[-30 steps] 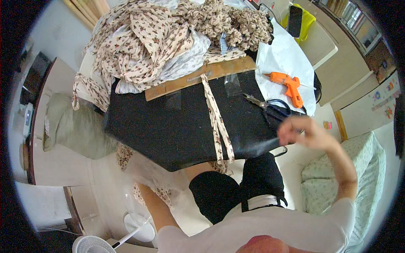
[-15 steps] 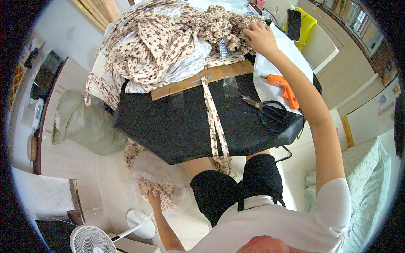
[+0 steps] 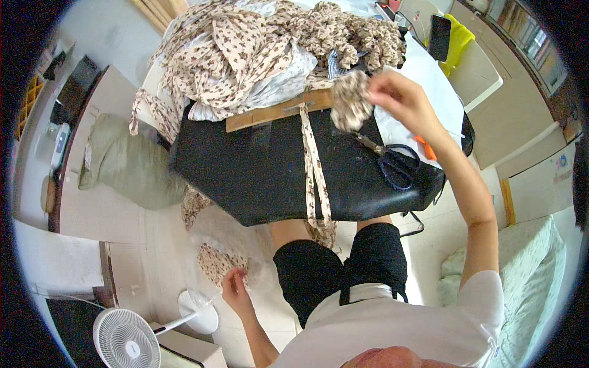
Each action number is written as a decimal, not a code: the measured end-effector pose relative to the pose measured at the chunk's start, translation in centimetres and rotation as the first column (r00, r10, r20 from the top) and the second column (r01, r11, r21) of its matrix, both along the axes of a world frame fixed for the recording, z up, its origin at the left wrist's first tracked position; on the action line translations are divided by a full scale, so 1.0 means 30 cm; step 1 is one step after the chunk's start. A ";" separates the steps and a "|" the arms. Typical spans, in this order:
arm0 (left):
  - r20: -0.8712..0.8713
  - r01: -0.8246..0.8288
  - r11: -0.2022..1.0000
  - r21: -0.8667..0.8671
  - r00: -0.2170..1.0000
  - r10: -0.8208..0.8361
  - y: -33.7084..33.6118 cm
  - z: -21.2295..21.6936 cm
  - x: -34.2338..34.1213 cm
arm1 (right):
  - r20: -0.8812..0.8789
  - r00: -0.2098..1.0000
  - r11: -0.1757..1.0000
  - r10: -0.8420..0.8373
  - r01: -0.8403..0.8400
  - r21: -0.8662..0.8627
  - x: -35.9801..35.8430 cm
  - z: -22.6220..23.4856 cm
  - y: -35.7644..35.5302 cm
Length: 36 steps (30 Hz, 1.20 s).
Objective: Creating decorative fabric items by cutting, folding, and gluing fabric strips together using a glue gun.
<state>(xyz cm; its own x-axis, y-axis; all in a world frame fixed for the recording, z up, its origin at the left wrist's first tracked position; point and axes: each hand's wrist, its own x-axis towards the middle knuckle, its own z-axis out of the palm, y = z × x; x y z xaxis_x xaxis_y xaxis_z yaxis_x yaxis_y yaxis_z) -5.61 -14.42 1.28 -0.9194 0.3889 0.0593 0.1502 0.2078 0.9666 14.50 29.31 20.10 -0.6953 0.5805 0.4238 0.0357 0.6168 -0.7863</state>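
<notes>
My right hand (image 3: 399, 101) is raised above the far right of the black tabletop (image 3: 245, 165). Pinched in its fingers is a ruffled scrunchie (image 3: 351, 101) in cream and brown print, slightly blurred. Behind it lies a heap of similar scrunchies (image 3: 374, 43). Down on my left, my left hand (image 3: 236, 293) hovers beside a clear plastic bag (image 3: 215, 227) with brown-printed pieces (image 3: 218, 264) in it. Its fingers look parted, with nothing visible between them. A narrow strip of the same printed cloth (image 3: 313, 172) runs over the table's front edge toward my lap.
Large folds of printed fabric (image 3: 227, 55) cover the far left of the table, behind a wooden ruler (image 3: 270, 116). Black-handled scissors (image 3: 399, 165) and a partly covered orange glue gun (image 3: 424, 147) lie at right. A white fan (image 3: 129, 343) stands at lower left.
My right hand has come from the scrunchie heap toward me, lifting one scrunchie. My left hand has drawn slightly down and right from the printed pieces. The view has shifted a little.
</notes>
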 end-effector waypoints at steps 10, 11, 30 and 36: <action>0.083 0.480 0.648 0.592 0.763 -0.641 0.608 0.438 0.315 | -0.330 0.928 0.870 0.174 -0.302 -0.390 0.219 -0.214 -0.393; 0.052 0.529 0.606 0.594 0.727 -0.685 0.640 0.435 0.324 | -0.336 0.925 0.848 0.180 -0.319 -0.423 0.221 -0.227 -0.406; 0.308 0.349 0.658 0.668 0.675 -0.670 0.615 0.305 0.279 | -0.314 0.942 0.779 0.120 -0.285 -0.558 0.142 -0.290 -0.550; 0.566 0.393 0.685 0.614 0.387 -0.728 0.586 0.313 0.335 | 0.078 0.971 0.929 0.228 -0.241 0.282 0.145 -0.204 -0.509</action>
<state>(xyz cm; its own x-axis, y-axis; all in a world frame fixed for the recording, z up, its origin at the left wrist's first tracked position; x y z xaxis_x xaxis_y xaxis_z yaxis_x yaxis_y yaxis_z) 4.43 3.15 10.66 -0.2525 0.9351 -0.2487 -0.6667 0.0181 0.7451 18.87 14.04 13.99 -0.8179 0.2565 0.5150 -0.1075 0.8112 -0.5748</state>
